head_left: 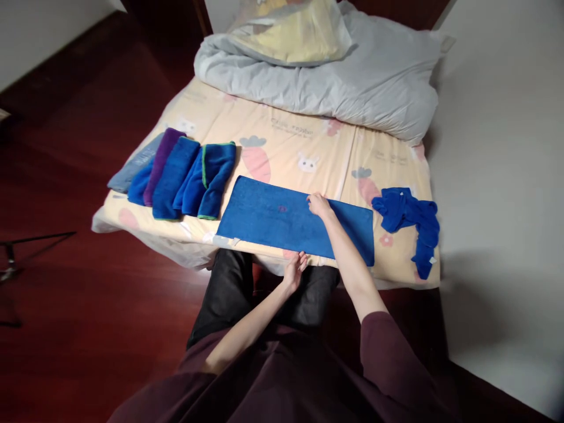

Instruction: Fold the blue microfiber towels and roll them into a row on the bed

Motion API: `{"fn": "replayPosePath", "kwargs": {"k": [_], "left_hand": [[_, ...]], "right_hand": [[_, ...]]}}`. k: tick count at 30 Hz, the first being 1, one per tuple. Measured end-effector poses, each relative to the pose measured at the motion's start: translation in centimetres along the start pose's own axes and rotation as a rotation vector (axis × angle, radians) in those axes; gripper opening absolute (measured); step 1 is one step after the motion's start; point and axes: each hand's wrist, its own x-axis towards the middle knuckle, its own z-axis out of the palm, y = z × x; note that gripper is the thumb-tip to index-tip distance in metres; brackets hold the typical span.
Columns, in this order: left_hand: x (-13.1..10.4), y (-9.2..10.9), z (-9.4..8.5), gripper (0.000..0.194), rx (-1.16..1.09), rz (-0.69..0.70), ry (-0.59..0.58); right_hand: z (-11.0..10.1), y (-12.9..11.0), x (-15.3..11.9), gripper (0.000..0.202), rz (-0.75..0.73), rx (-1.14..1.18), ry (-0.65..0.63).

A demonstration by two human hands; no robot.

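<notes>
A blue towel (264,214) lies flat and spread out on the bed's near edge, with a small reddish mark near its middle and a pale tag at its near left. Over the towel's upper right part is my right hand (320,206), its fingers bent together against the cloth; whatever they pinch is too small to make out. My left hand (294,272) is at the towel's near edge, palm turned up and fingers loosely apart, with nothing seen in it.
Several folded blue cloths (176,176), one purple cloth (165,158) among them, lie in an overlapping row at left. A crumpled blue cloth (409,211) is at right. A grey quilt (374,82) and yellow bundle (299,35) cover the far end. A wall (497,176) borders the right.
</notes>
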Motion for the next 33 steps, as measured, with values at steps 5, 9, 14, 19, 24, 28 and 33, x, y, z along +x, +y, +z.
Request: {"fn": "replayPosePath", "kwargs": {"k": [5,9,14,19,24,28,33], "left_hand": [[0.8,-0.6,0.3,0.005,-0.067,0.003,0.067],[1.2,-0.9,0.5,0.011,-0.092,-0.025,0.112],[1.3,-0.9,1.0,0.013,-0.086,-0.058,0.108],[0.9,-0.5,1.0,0.013,-0.096,-0.096,0.101],[0.5,-0.4,1.1,0.019,-0.089,-0.093,0.047],[0.6,-0.4,1.2,0.021,-0.09,-0.097,0.038],[1.0,-0.3,1.0,0.023,-0.08,-0.11,0.05]], "right_hand": [[1.6,1.2,4.6,0.044,0.018,0.042,-0.066],[1.2,2.5,6.9,0.04,0.021,0.075,-0.053],[0.7,3.1,8.6,0.028,0.101,0.117,-0.072],[0.6,2.7,8.9,0.016,0.069,0.119,-0.102],[0.4,3.1,8.5,0.022,0.079,0.19,-0.11],[0.1,3.6,8.6,0.028,0.089,0.213,-0.177],[0.4,4.0,9.2,0.03,0.119,0.276,-0.155]]}}
